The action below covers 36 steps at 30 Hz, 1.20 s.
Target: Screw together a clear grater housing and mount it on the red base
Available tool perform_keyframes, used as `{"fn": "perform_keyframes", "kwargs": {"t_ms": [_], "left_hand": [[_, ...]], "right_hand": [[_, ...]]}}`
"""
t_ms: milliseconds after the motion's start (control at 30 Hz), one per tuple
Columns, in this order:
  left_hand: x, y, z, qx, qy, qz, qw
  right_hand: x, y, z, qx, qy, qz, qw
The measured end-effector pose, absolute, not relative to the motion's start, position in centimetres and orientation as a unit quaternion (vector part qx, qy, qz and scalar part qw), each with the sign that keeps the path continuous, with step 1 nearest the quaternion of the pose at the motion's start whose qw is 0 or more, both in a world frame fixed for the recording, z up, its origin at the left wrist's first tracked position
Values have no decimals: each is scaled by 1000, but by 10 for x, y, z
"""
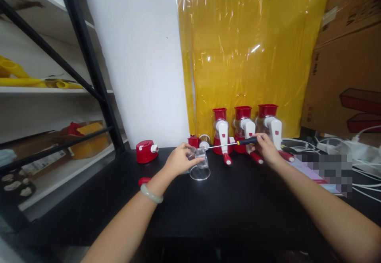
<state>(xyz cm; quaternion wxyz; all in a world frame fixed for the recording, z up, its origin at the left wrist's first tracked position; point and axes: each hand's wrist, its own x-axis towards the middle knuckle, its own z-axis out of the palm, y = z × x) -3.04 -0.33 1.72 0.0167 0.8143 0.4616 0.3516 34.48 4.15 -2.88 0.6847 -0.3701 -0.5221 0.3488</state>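
A black tabletop ran across the foreground, with a glossy yellow plastic sheet hanging behind it and a tall white panel beside that. A black-framed shelving unit stood at the left, and a printed cardboard box at the right. White cables lay tangled near the box, next to a printed sheet that was partly pixelated.

Three red-and-white crank graters stood upright in a row at the back of the table.

In front of them, two bare hands worked. The left hand was partly closed, thumb and fingers gripping a clear plastic part, whose round rim faced down toward the table near the middle. The right hand was closed around the end of a black-and-yellow screwdriver, its shaft pointing left to the clear part; whether the tip touched it could not be told.

Left of the hands sat a round red base. Behind the clear part was a small metal drum. A red handle lay partly hidden by the left wrist, which wore a pale bangle.
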Motion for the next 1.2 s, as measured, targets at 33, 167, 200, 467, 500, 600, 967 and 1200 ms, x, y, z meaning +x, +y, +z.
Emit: {"fn": "perform_keyframes", "kwargs": {"t_ms": [33, 167, 200, 467, 500, 600, 967, 1200], "left_hand": [[-31, -3, 17, 814, 462, 352, 17], [-31, -3, 17, 814, 463, 351, 17], [-31, -3, 17, 815, 462, 350, 15], [-31, -3, 17, 812, 463, 354, 16], [-31, -3, 17, 812, 463, 355, 16], [-31, -3, 17, 812, 467, 349, 16], [-30, -4, 18, 813, 467, 347, 22], [-31, -4, 18, 813, 465, 349, 20]], "right_hand": [[343, 40, -28, -374, -521, 340, 688], [339, 35, -24, -401, -526, 307, 684], [339, 35, -23, -410, -530, 299, 679], [339, 28, -21, -462, -540, 256, 655], [339, 27, -21, -465, -543, 253, 652], [339, 26, -20, -475, -541, 258, 644], [347, 45, -30, -370, -491, 376, 693], [345, 42, -28, -390, -486, 357, 696]]}}
